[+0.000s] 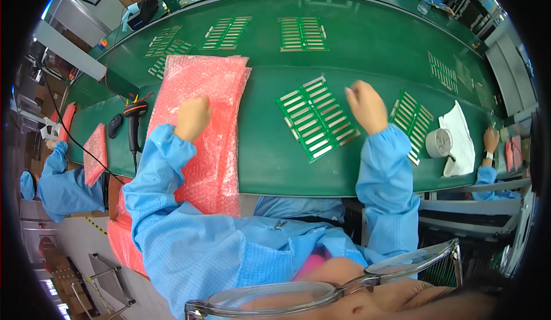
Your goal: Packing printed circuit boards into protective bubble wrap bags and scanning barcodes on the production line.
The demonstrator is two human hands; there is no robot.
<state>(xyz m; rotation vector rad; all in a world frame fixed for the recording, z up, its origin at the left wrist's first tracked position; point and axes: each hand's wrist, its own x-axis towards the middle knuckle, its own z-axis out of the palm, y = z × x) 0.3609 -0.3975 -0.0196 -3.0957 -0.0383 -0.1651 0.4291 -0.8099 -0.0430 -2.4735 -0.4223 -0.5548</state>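
Observation:
My left hand (193, 118) rests on a stack of pink bubble-wrap sheets (213, 84) lying on the green work surface (275, 159), fingers curled on the top sheet. My right hand (366, 105) hovers with fingers loosely bent just right of a green circuit-board panel (314, 117). It holds nothing that I can see. A second green panel (411, 120) lies right of that hand. Both of my arms wear blue sleeves.
Several more green panels (302, 33) lie on the belt beyond. A black handheld scanner (134, 120) stands left of the pink stack. A tape roll (439, 143) and white cloth (461, 136) sit at the right. Co-workers in blue are at the left (60, 176) and right (488, 159).

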